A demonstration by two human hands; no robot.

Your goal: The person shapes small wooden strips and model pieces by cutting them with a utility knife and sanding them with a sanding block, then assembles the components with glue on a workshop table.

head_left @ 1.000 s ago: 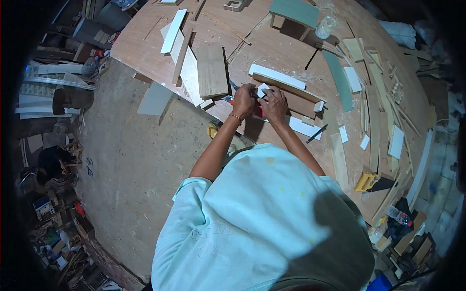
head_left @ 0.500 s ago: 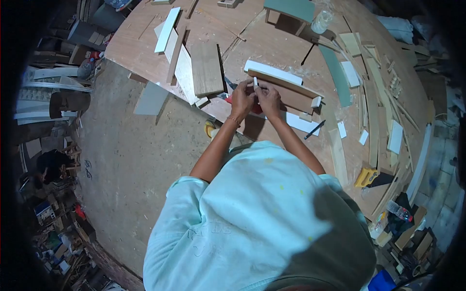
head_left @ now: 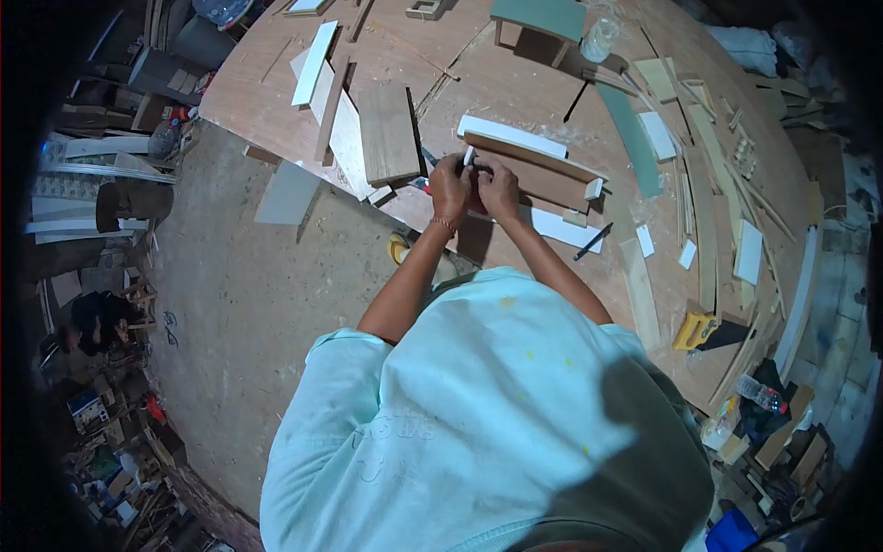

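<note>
My left hand (head_left: 450,195) and my right hand (head_left: 498,191) are close together above the table's near edge, fingers bent inward. A small white-faced wooden piece (head_left: 469,156) stands upright between their fingertips, at the left end of a long wooden trough-like assembly (head_left: 552,186). Both hands appear closed on this piece, though the fingers partly hide it. The assembly has a white long side (head_left: 511,135) and a small white end block (head_left: 593,189). Something red shows beneath my hands, mostly hidden.
A thick brown board (head_left: 388,133) lies left of my hands. To the right are a black pen-like tool (head_left: 593,242), a yellow-handled saw (head_left: 696,331) and several wood strips. A small green-topped stool (head_left: 538,18) and a clear jar (head_left: 600,41) stand farther back.
The view has shifted slightly, and my hands and the assembly appear a little further left. Both hands stay at the assembly's left end, around the small white-faced piece.
</note>
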